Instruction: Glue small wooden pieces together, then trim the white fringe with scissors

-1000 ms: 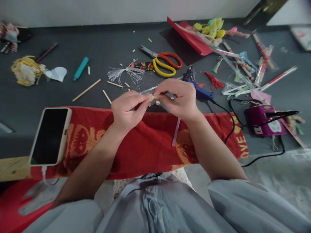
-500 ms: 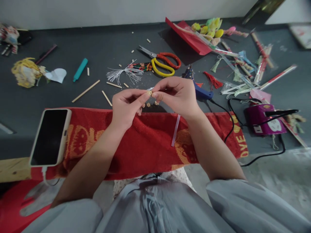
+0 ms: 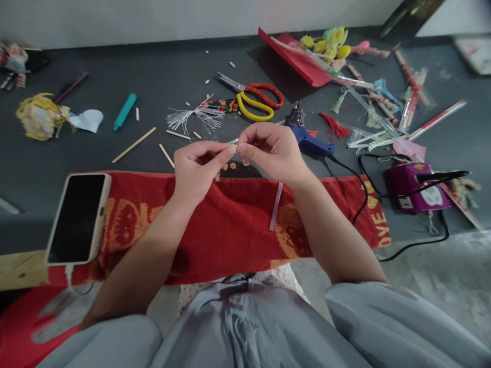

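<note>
My left hand (image 3: 199, 168) pinches a tiny pale tan piece (image 3: 233, 148) between thumb and forefinger; its exact kind is too small to make out. From the other side, my right hand (image 3: 272, 153) meets it with thumb and forefinger closed at the same piece. Both hands are raised over the far edge of a red towel (image 3: 230, 230). Just below the fingertips lie small flower-shaped tan pieces (image 3: 232, 166) on the dark table. A blue glue gun (image 3: 312, 143) rests beyond my right hand, partly hidden by it. A translucent glue stick (image 3: 275, 207) lies on the towel by my right wrist.
Scissors (image 3: 264, 99) with red and yellow handles lie beyond my hands, beside white strands (image 3: 195, 117). Thin sticks (image 3: 134, 145) and a teal marker (image 3: 125, 111) are on the left. A phone (image 3: 79, 217) sits on the towel. A purple power block (image 3: 416, 186) with cables stands right.
The view has shifted slightly. My right hand has moved a little left and more of the glue gun shows. Both hands keep their pinch at the small piece.
</note>
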Demonstrator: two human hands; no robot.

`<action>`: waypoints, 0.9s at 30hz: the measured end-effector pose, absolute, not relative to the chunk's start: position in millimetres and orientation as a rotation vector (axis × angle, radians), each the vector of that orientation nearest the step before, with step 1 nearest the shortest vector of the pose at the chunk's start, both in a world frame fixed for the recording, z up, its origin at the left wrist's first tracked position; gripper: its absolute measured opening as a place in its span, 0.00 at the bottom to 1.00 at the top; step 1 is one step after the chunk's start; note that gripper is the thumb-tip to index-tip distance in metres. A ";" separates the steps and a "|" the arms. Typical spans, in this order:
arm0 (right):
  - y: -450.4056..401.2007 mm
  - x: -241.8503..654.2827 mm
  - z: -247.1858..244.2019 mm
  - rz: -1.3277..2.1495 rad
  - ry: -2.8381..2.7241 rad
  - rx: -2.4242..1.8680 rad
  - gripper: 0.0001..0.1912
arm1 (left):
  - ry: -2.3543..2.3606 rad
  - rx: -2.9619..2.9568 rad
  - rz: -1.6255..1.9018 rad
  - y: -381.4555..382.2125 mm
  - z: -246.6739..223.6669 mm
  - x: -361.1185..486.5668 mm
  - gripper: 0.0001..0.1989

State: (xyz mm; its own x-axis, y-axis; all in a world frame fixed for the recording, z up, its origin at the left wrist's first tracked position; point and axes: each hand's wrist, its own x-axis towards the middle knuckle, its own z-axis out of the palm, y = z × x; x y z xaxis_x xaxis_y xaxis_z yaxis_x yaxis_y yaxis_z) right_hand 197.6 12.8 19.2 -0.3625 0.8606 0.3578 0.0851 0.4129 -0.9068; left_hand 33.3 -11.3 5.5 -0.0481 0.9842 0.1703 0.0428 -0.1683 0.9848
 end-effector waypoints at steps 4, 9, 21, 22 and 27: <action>12.3 196.7 16.5 1.010 -1.748 -0.800 0.17 | 1.239 1.471 1.398 -14.4 9.1 33.2 0.10; 11.5 196.1 14.0 0.993 -1.741 -0.772 0.14 | 1.238 1.625 1.463 -16.6 11.3 33.8 0.07; 12.0 195.3 13.4 1.003 -1.720 -0.797 0.15 | 1.267 1.576 1.428 -17.1 7.8 34.0 0.07; 12.3 195.2 13.8 1.021 -1.712 -0.806 0.16 | 1.259 1.499 1.401 -16.5 6.9 34.6 0.08; 13.8 195.2 15.3 1.129 -1.657 -0.836 0.19 | 1.181 1.092 1.213 -11.9 10.7 36.5 0.11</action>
State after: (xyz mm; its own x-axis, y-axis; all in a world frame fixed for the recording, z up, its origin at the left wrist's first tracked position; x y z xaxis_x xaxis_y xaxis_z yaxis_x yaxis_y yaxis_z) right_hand 195.2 13.8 15.3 -0.3335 0.8883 0.3157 0.0311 0.3451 -0.9380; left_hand 36.5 -11.9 10.7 -0.0094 0.9979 -0.0634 -0.0896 0.0623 0.9940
